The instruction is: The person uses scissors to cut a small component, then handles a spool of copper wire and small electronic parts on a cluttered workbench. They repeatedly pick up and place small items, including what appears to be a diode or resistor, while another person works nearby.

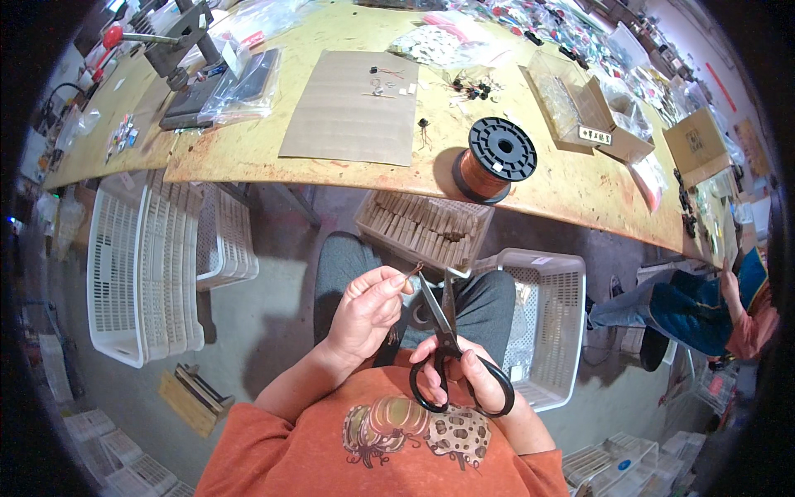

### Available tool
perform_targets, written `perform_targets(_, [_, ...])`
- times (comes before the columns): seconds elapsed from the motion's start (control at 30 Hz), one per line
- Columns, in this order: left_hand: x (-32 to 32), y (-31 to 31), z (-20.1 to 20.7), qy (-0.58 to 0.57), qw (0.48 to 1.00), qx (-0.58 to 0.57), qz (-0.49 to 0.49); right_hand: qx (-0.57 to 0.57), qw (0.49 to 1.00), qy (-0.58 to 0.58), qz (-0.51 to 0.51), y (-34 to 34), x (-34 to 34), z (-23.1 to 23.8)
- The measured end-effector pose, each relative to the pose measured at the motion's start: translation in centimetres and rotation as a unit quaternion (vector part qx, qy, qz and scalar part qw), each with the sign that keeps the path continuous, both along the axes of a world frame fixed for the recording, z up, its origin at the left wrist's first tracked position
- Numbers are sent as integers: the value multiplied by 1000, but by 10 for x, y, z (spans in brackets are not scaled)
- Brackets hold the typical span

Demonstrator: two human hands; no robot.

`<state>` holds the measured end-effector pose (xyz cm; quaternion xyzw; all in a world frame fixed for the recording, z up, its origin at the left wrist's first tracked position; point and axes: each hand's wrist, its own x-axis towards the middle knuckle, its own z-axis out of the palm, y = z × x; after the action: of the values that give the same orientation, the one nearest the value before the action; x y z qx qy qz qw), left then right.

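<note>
Thin copper-brown wire (415, 271) pinched in grip of left hand (366, 308), black-handled steel scissors (448, 341) clasped blades-apart just right of it by right hand (474, 364); skin could be nicked if wire is let slip.

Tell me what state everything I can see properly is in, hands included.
Left hand: pinching a small thin piece
Right hand: holding scissors
Scissors: blades open
Spool: standing on end, wound with copper-coloured wire
Cardboard sheet: flat, small parts on it
Basket beyond knees: packed with narrow pieces
</note>
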<state>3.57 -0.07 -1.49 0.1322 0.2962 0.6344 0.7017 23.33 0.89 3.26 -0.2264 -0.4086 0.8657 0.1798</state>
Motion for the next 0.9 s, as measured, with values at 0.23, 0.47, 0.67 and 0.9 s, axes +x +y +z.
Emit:
perform_targets(0.23, [-1,0,2,-6,1000,-14,-5,-6,1000,-11,3,-1,-1,-3])
perform_targets(0.47, [-5,-1,-6,-61,997,-2,-37,9,1000,-15,-11,-3,-3,-1])
perform_targets(0.67, [-6,0,-8,-119,990,-2,-71,1,1000,-28,-9,-1,-4,-1])
perform_targets(0.9, [-9,-1,-8,-99,992,-2,-84,1,1000,-25,-2,-1,-4,-5])
